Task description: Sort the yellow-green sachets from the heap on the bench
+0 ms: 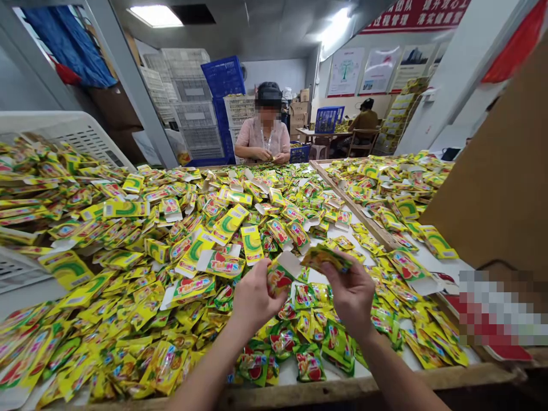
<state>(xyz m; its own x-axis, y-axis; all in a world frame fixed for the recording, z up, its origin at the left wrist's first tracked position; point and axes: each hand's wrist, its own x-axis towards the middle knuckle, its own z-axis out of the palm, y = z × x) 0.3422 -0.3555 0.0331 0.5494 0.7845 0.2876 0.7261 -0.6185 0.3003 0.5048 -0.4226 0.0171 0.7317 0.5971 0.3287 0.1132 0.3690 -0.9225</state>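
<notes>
My left hand (256, 297) is closed around a small candy box (280, 277) printed with a watermelon, its white flap standing open toward the right. Just right of that flap, my right hand (351, 291) pinches a yellow-green candy packet (327, 260) between thumb and fingers. The packet is tilted and partly covered by the fingers. Under and in front of both hands lie loose green watermelon packets (310, 362) and yellow packets (165, 362). Beyond the hands, yellow candy boxes (229, 222) are heaped, several with open flaps.
A wooden divider (355, 205) splits the white table. White crates stand at left, one tipped crate (64, 128) spilling boxes. A cardboard sheet (492, 171) rises at right. Across the table sits a person (263, 137); another person (366, 123) sits farther back. Blue crates (225, 77) are stacked behind.
</notes>
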